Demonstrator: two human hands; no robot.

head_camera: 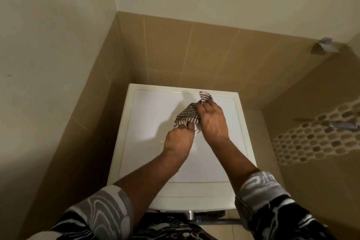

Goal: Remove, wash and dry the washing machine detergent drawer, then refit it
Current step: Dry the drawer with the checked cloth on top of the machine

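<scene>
beige-tiled corner, white washing machine top point(148, 142). both hands were over its far half. left hand point(179, 139): fingers curled into near edge of checked cloth point(188, 116). right hand point(213, 121): fingers close together, curled over cloth. white sliver point(197, 130) showed between the hands; could not tell whether it was the drawer.

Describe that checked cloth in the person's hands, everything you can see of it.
The checked cloth is small, soft-looking fabric in a dark-and-white check, crumpled rather than spread. It is held over the white washing machine top, towards its back edge. The right hand grips its upper part, a corner poking out past the fingers; the left hand holds its lower edge. Anything under it is hidden.
</scene>
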